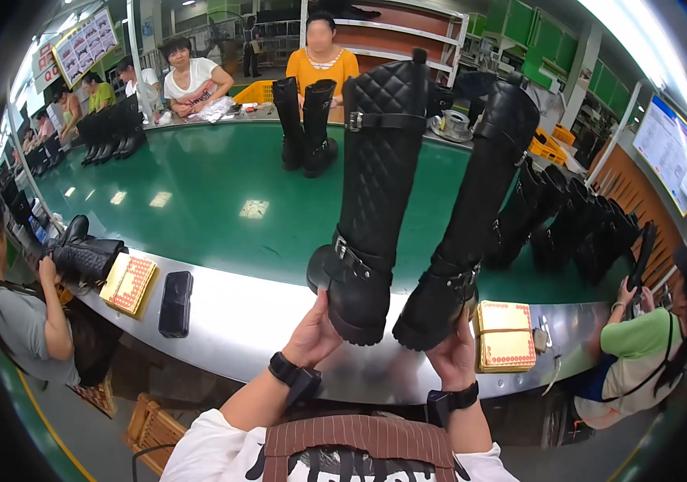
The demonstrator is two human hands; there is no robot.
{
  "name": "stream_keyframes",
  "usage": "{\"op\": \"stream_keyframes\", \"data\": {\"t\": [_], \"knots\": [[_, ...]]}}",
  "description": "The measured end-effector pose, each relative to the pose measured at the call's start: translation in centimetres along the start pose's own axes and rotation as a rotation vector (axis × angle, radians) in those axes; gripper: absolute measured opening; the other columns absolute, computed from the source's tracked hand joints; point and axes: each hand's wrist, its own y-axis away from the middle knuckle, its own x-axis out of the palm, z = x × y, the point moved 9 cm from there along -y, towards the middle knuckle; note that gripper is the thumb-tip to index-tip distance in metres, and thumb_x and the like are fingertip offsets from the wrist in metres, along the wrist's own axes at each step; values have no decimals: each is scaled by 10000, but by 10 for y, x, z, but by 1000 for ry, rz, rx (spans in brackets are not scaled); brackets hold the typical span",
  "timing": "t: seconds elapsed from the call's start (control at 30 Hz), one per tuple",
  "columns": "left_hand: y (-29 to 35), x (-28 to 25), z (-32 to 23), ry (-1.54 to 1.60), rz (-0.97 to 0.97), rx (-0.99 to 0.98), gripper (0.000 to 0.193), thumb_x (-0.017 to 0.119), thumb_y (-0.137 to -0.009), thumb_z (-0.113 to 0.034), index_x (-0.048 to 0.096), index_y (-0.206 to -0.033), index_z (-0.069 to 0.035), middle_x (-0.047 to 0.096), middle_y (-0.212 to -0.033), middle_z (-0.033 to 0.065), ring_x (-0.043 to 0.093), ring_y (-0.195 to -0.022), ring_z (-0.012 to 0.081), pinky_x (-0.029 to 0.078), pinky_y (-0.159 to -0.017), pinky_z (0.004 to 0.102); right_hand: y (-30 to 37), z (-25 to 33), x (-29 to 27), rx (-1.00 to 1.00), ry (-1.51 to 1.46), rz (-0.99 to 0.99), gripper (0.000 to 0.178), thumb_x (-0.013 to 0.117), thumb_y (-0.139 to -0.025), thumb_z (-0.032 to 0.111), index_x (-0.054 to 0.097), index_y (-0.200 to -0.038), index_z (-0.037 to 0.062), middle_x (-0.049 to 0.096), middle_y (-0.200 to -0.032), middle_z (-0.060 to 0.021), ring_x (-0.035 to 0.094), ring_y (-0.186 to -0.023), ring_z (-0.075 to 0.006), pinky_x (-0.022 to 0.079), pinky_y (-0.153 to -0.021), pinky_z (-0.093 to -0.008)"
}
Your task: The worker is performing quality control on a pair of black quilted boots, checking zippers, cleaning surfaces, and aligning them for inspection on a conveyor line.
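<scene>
Across the workshop line, one green conveyor belt point(199, 173). Along its near edge, one polished metal ledge point(235, 329). On the belt at right, one row of black boots point(552, 197). Above the ledge, one pair of tall black boots, shafts up: left boot point(382, 169) quilted, straps buckled at top and ankle; right boot point(484, 177) leaning rightward. Sole contact with the metal: cannot tell. Toward the belt's far side, another black pair point(317, 120), upright. Left hand point(313, 333): gripping the left boot's foot, thumb against it, other fingers mostly hidden. Right hand point(453, 355): gripping the right boot's foot low, thumb raised along it. Just beside, one stack of red-bordered yellow cards point(506, 337). Farther left, one black smartphone point(175, 304).
</scene>
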Motion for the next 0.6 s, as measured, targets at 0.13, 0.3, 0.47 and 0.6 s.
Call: {"op": "stream_keyframes", "data": {"t": [0.13, 0.3, 0.47, 0.6], "knots": [[2, -6, -4, -19, -134, 52, 650, 449, -986, -522, 325, -1473, -109, 449, -1478, 74, 459, -1342, 233, 373, -1110, 433, 6, 4, -1, -64, 103, -52, 501, 594, -961, 397, 499, -1362, 113, 562, -1372, -80, 554, -1240, -271, 450, -1055, -446], [5, -4, -6, -19, -111, 85, 619, 448, -993, -508, 328, -1465, -127, 481, -1447, 70, 484, -1320, 232, 396, -1095, 423, 9, 4, -6, -83, 162, -168, 493, 582, -968, 414, 510, -1344, 104, 593, -1320, -80, 595, -1172, -259, 499, -989, -425], [6, -6, -8, -9, -134, 99, 603, 446, -994, -510, 336, -1458, -141, 493, -1436, 67, 490, -1315, 229, 404, -1088, 414, 12, 0, 1, -53, 173, -143, 519, 633, -947, 401, 470, -1353, 121, 538, -1334, -51, 543, -1188, -231, 459, -969, -390], [5, -5, -7, -6, -141, 109, 593, 459, -993, -504, 357, -1446, -136, 496, -1433, 64, 500, -1304, 218, 417, -1071, 399, 13, 2, 1, -79, 210, -174, 533, 637, -939, 426, 479, -1339, 112, 543, -1319, -59, 545, -1176, -218, 460, -954, -383]]}}
